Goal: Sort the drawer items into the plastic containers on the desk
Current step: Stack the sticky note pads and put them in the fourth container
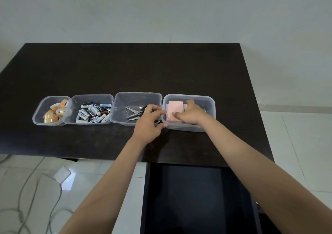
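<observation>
Four clear plastic containers stand in a row on the dark desk point(125, 68). From the left they hold tape rolls point(53, 112), batteries point(93, 112), scissors point(133, 114) and pink sticky notes point(175, 110). My right hand point(191, 114) is inside the rightmost container point(210, 100), its fingers curled round the pink pad. My left hand point(149, 124) grips the left edge of that same container, thumb at its front corner, fingers over the rim by the scissors container point(125, 97).
Below the desk's front edge an open dark drawer point(188, 197) shows nothing inside. White tiled floor with grey cables point(36, 188) lies to the left. A pale wall stands behind the desk.
</observation>
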